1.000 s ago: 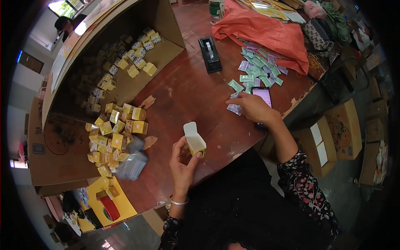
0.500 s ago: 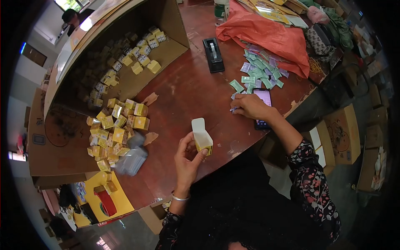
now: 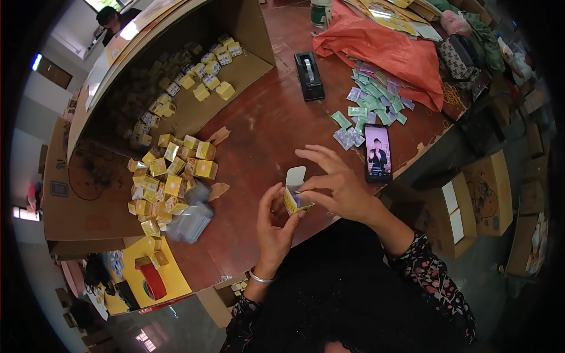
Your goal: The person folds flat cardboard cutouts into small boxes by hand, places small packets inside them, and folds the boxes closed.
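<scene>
My left hand (image 3: pixel 274 229) grips a small yellow carton (image 3: pixel 291 203) between fingers and thumb, its white-lined flap standing up. Over the carton's open top is my right hand (image 3: pixel 347 191), thumb and forefinger pinched at the mouth, other fingers raised. A bit of a purple sachet (image 3: pixel 298 196) shows at those fingertips, partly inside the carton; most of it is hidden. To the right lies a pile of green and purple sachets (image 3: pixel 372 100). Beside the pile a phone (image 3: pixel 378 156) displays a person on its screen.
Yellow cartons (image 3: pixel 173 185) are heaped at left, next to clear plastic pieces (image 3: pixel 191 222). Behind them, a large cardboard box (image 3: pixel 256 73) on its side holds many cartons. A tape dispenser (image 3: pixel 309 76) and an orange plastic bag (image 3: pixel 382 53) lie farther back. Another person (image 3: pixel 112 22) is in the background.
My right hand has moved left from the sachets beside the phone to the carton, bringing a purple sachet to its mouth. My left hand still holds the carton. The phone screen is now uncovered.
</scene>
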A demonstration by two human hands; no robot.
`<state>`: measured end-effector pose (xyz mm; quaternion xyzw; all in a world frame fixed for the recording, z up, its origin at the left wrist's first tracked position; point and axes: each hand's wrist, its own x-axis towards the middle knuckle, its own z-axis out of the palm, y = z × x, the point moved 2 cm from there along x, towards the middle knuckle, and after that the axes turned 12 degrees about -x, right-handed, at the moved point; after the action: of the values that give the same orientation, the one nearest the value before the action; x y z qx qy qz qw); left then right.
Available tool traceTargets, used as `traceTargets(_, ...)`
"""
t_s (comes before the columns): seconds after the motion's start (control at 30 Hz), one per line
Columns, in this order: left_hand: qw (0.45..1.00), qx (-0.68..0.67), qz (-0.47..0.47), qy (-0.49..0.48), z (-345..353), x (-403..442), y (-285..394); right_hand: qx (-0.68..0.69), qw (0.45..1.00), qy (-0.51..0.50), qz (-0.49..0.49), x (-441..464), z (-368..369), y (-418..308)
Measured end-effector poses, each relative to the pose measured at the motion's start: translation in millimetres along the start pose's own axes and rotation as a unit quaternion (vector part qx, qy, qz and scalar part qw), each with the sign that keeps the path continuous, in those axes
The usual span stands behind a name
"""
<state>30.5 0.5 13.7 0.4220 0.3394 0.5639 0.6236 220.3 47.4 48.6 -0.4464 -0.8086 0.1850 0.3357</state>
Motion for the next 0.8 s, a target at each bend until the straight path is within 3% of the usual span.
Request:
traceTargets(0.07,0.999,0.018,0.012,-0.026,-4.9,-3.1,-5.7,-0.072,0.996,-0.040,-0.034,-2.2,-6.6,0.0)
traceTargets(0.17,0.998,0.034,0.034,-0.048,-4.6,-3.2,-2.2,0.097,0.994,-0.037,0.032,2.0,-23.5,-2.0)
traceTargets(0.27,0.998,0.009,0.037,-0.047,-5.4,-2.8,4.4,0.172,0.984,0.017,-0.049,-8.5,-24.0,8.5)
traceTargets(0.43,0.995,-0.030,0.026,-0.093,0.1,-0.9,11.8,0.223,0.975,-0.016,-0.018,-26.5,15.2,4.5)
traceTargets(0.53,0.991,-0.013,0.024,-0.128,1.4,-1.6,12.7,0.252,0.966,0.013,-0.057,-26.7,20.9,2.2)
traceTargets(0.7,0.989,-0.003,0.042,-0.143,-1.6,-4.1,11.7,0.136,0.977,0.067,-0.153,-15.3,12.4,0.8)
traceTargets(0.8,0.990,-0.079,0.049,-0.110,3.3,-3.8,9.5,0.098,0.974,0.082,-0.185,-12.0,9.6,-1.7)
